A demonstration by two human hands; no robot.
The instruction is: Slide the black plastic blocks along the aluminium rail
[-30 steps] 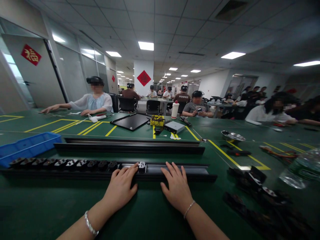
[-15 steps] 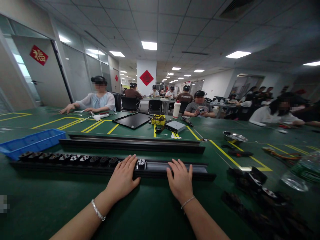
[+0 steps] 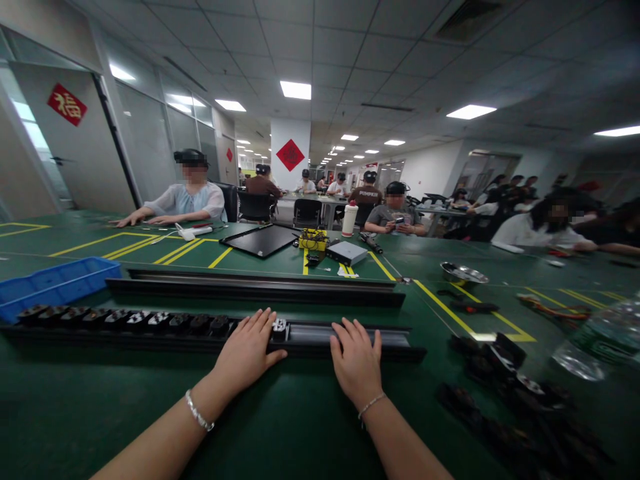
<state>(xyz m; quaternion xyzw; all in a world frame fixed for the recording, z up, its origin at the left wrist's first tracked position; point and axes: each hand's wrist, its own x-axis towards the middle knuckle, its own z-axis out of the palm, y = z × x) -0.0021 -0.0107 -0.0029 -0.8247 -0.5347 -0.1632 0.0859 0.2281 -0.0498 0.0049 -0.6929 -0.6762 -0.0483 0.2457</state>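
Note:
A long black rail [image 3: 310, 335] lies across the green table in front of me. Several black socket modules [image 3: 125, 319] fill its left part, and one more module [image 3: 279, 325] sits between my hands. My left hand [image 3: 247, 353] lies flat on the rail beside that module, fingers stretched out. Resting on the rail's empty right stretch is my right hand [image 3: 356, 360], fingers spread. Neither hand holds anything.
A second black rail [image 3: 255, 287] lies just behind. A blue bin [image 3: 55, 283] stands at left. Loose black modules [image 3: 505, 387] and a plastic bottle [image 3: 600, 340] lie at right. A metal bowl [image 3: 463, 271], black panel [image 3: 263, 240] and yellow box [image 3: 313, 241] sit farther back. People work across the table.
My view shifted slightly. Both hands stayed on the rail, barely moving; the left fingers sit a little closer to the lone module.

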